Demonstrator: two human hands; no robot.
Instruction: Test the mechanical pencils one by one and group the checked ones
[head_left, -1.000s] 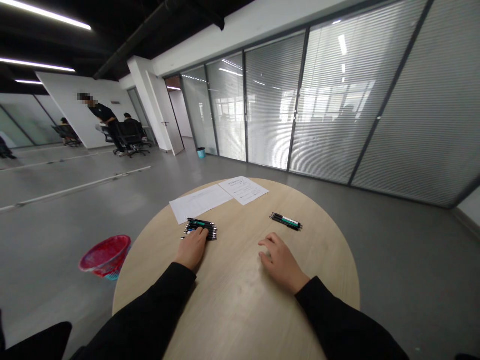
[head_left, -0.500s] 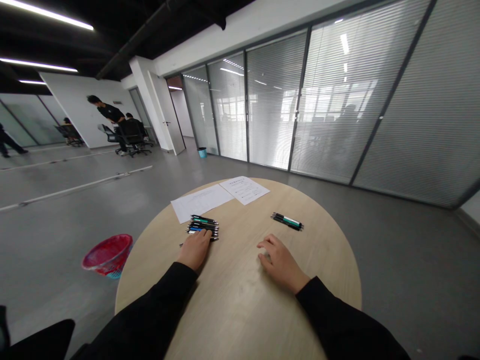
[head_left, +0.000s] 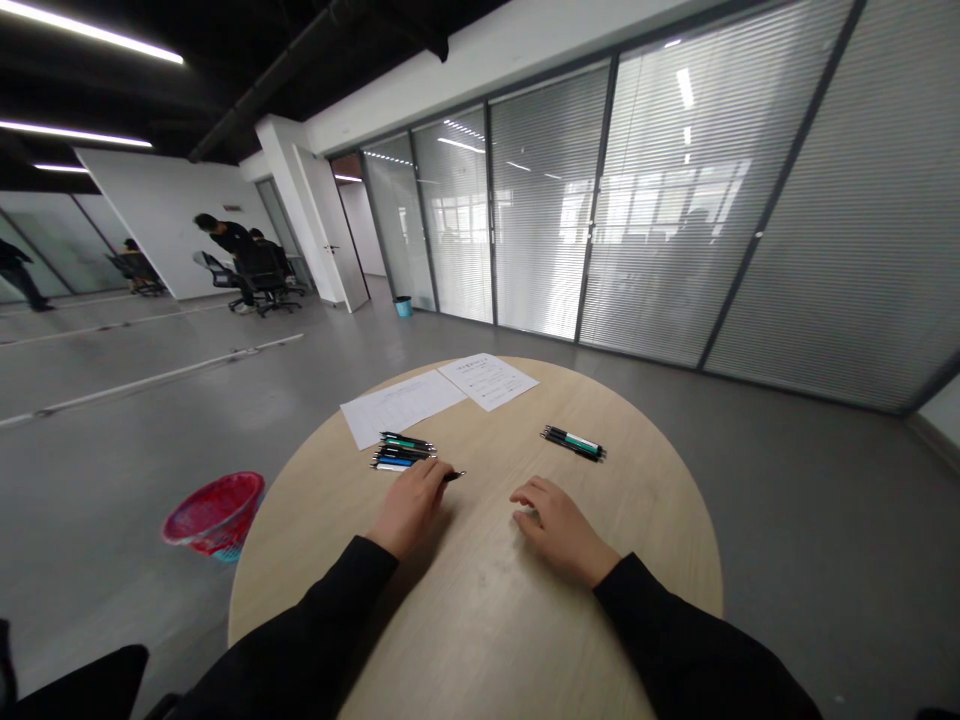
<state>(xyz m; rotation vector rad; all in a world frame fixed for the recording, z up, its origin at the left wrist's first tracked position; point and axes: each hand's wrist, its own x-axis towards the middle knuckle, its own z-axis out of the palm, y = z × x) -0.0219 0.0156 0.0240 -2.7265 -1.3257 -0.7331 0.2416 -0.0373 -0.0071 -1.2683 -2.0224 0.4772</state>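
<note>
Over the round table (head_left: 480,640), the right hand (head_left: 562,528) curves with thumb and fingers apart, and to its left the left hand (head_left: 412,500) pinches a dark pen (head_left: 454,476), apparently half hidden by the fingers. Just beyond the left hand lies a row of pens (head_left: 403,453); a smaller pen group (head_left: 574,443) lies at right, and two paper sheets (head_left: 487,381) lie near the far edge.

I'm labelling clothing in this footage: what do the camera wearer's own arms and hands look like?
The left hand and right hand are bare and ungloved. The left sleeve and right sleeve are long and black, with no markings visible.
</note>
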